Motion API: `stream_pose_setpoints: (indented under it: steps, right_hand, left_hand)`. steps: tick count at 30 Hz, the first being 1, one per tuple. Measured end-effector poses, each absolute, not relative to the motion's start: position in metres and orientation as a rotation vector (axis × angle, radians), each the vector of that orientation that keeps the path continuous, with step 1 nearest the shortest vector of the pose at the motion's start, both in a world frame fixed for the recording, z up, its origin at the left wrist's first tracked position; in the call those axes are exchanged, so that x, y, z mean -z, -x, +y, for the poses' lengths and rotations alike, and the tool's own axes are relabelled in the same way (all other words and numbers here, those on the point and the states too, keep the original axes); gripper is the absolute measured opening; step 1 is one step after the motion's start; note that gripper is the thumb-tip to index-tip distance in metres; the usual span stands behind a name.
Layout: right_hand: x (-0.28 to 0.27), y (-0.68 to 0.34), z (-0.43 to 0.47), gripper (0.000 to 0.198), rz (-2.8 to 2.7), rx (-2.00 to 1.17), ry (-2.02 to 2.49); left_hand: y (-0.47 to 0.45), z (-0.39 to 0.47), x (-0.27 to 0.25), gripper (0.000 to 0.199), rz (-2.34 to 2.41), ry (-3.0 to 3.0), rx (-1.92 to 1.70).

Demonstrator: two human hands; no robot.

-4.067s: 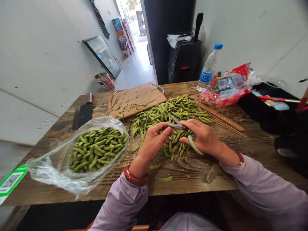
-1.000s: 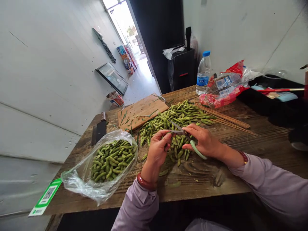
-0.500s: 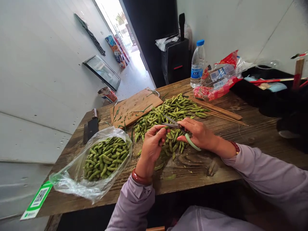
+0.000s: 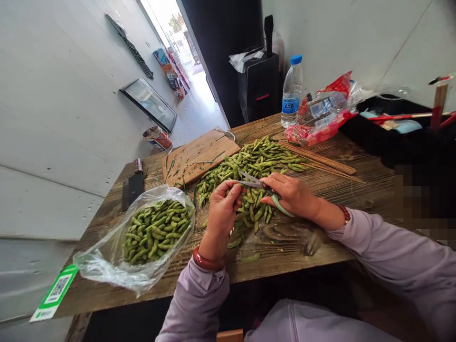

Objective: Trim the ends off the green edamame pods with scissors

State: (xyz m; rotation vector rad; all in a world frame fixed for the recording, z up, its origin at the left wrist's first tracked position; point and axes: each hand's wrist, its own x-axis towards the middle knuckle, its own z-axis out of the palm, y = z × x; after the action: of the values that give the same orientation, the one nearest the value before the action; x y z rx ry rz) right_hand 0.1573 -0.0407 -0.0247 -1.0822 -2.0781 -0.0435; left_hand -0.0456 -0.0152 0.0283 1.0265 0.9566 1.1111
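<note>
My right hand point(image 4: 294, 194) is closed around scissors point(image 4: 253, 183) with pale green handles. Their blades point left, parted, with the tips at the fingers of my left hand point(image 4: 225, 204). That hand is pinched on an edamame pod, mostly hidden by thumb and fingers. Behind and beneath both hands spreads a loose heap of green edamame pods point(image 4: 260, 154), and a few single pods lie nearer the front edge. To the left, a clear plastic bag point(image 4: 107, 259) lies opened out with many edamame pods point(image 4: 156, 232) inside.
Behind the heap is a wooden cutting board point(image 4: 197, 154) with green scraps. A cleaver point(image 4: 133, 190) lies at the left. Bamboo skewers point(image 4: 326, 161), a water bottle point(image 4: 291, 92) and red plastic packaging point(image 4: 320, 133) occupy the right side of the wooden table point(image 4: 295, 261).
My left hand and the scissors have shifted slightly left, and the blades now reach closer to the left fingertips. Less of the pinched pod shows. The whole view has moved a little.
</note>
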Motion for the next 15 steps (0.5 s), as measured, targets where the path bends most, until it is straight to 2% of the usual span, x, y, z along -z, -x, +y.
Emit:
stream_pose_setpoints:
  steps: [10, 15]
  right_hand:
    - [0.023, -0.166, -0.037, 0.037, -1.931, -0.083, 1.183]
    - [0.024, -0.165, -0.038, 0.037, -1.946, -0.104, 1.198]
  left_hand:
    - [0.057, -0.005, -0.032, 0.024, 0.886, -1.02, -1.25]
    - [0.065, 0.002, -0.033, 0.027, 0.898, -0.941, -1.206]
